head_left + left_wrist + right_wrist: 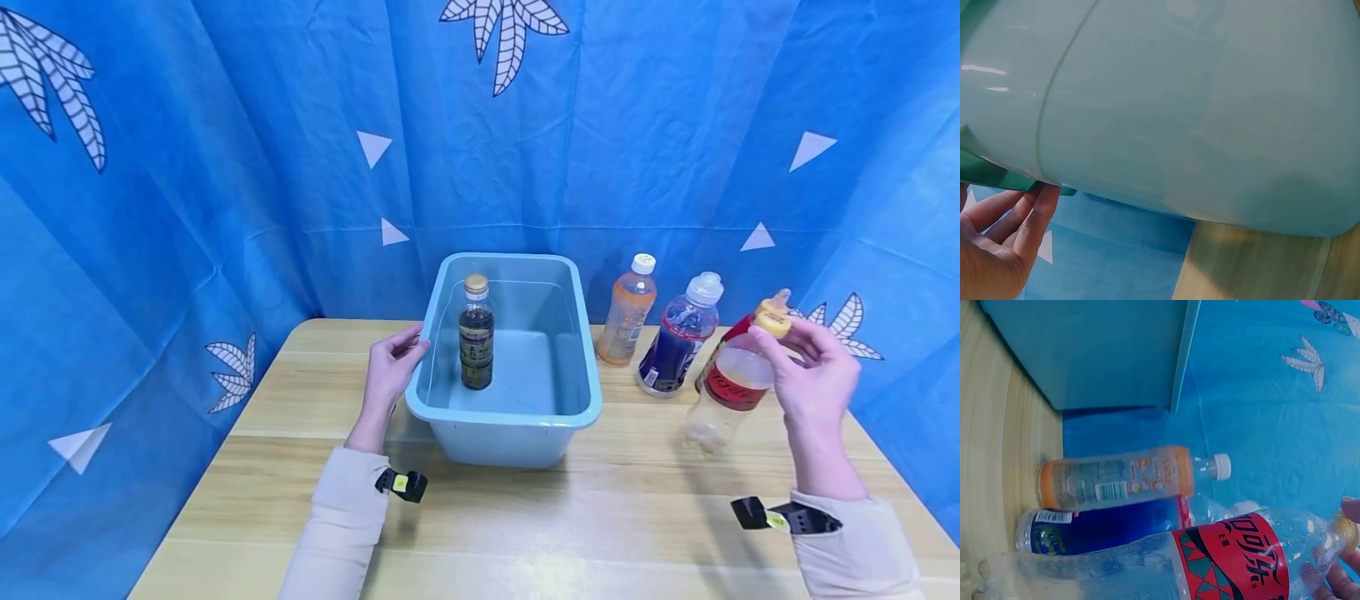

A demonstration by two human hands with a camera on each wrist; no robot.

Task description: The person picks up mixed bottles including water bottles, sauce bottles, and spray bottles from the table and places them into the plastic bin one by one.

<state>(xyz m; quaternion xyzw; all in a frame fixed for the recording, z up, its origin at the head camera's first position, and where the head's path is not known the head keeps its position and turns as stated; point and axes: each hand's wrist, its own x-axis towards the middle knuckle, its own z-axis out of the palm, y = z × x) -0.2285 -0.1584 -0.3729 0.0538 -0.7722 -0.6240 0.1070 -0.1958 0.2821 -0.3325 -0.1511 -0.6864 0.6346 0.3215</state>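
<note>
A light blue plastic tub [498, 442] stands on the table, and my left hand [393, 362] grips its left rim, fingers under the lip in the left wrist view. Inside the tub, toward its left side, a dark-labelled bottle [476, 337] with a tan cap stands upright. My right hand [813, 367] pinches the yellow cap of a clear soda bottle [738, 383] with a red label. That soda bottle leans, its base down and to the left, close over the table. In the right wrist view its red label [1235, 559] faces the camera.
Right of the tub stand an orange-labelled bottle [626, 321] with a white cap and a dark blue-labelled bottle [675, 346]. Another red-labelled bottle [738, 329] is partly hidden behind the held one. A blue patterned curtain [637, 125] hangs behind the wooden table [480, 525].
</note>
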